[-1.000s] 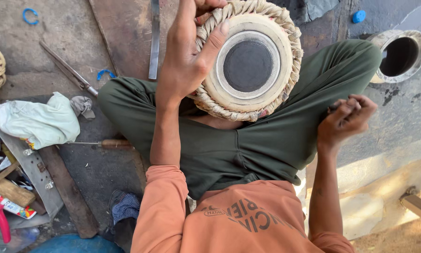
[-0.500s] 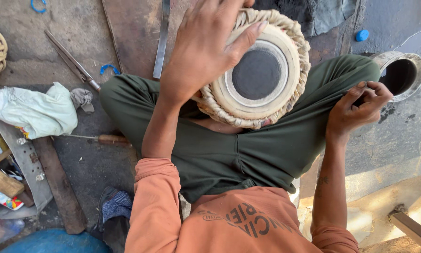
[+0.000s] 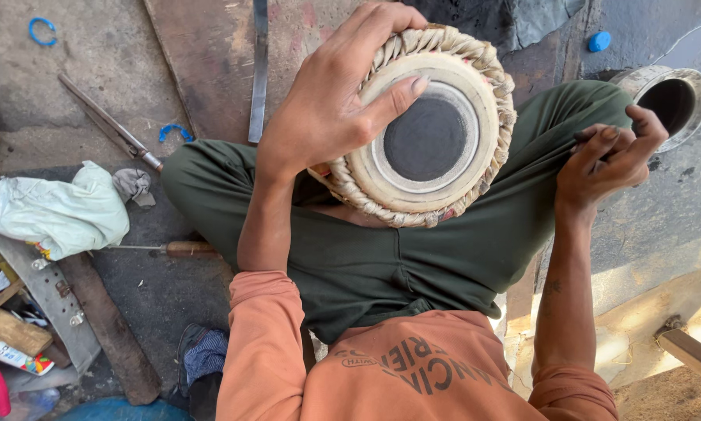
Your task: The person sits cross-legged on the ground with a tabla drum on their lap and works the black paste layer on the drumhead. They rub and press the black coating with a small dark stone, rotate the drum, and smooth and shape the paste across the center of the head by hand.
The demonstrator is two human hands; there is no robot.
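Note:
A small hand drum point(image 3: 432, 132) with a cream skin, a black centre disc and a braided rim rests on my lap, face up and tilted. My left hand point(image 3: 331, 97) grips its left rim, thumb laid across the skin and fingers curled over the far edge. My right hand point(image 3: 608, 160) hovers above my right knee, dark-stained fingers pinched together; whether it holds something small I cannot tell. I sit cross-legged in dark green trousers point(image 3: 413, 257) and an orange shirt point(image 3: 413, 366).
On the ground to the left lie a long metal rod point(image 3: 109, 125), a flat metal bar point(image 3: 258, 70), a wooden-handled tool point(image 3: 175, 249), a pale cloth point(image 3: 54, 210), blue rings point(image 3: 42, 27) and wood blocks point(image 3: 11, 331). A round metal pot point(image 3: 674, 93) stands at right.
My left hand has slid round the drum's rim and turned the drum a little. My right hand has lifted slightly with its fingers still pinched.

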